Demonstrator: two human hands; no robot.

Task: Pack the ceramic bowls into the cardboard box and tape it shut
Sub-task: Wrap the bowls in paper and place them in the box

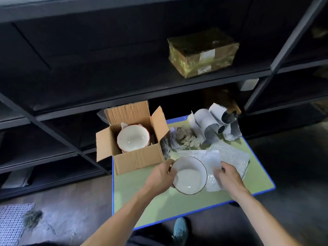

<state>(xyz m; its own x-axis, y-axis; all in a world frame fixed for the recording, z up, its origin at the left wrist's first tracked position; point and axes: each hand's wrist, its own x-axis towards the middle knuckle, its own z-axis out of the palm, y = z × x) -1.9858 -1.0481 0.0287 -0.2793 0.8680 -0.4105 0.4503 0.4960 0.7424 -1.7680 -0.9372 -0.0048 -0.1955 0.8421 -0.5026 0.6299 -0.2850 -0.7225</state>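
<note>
An open cardboard box stands at the upper left corner of a green bench with a blue edge. All four of its flaps are folded outward. Inside it a white ceramic bowl with a reddish rim sits mouth up. It seems to rest on another bowl, though how many lie beneath cannot be told.

Just right of the box and lower in the frame, a second white bowl with a dark thin rim is upright and empty. The left hand has its grip curled over this bowl's left rim. The right hand has its grip pinched on the edge of a sheet of bubble wrap, which lies under and beside the bowl. More bubble wrap is stacked behind it.

At the upper right of the bench lie curled rolls of white, foil-backed padding. A lump of crumpled brownish paper sits between them and the box.

Dark metal shelving fills the upper half of the frame. On one shelf at the upper right sits a parcel wrapped in shiny gold-brown film with a white label. The floor is grey. A white mesh mat lies at the lower left, and a teal shoe shows below the bench's near edge.
</note>
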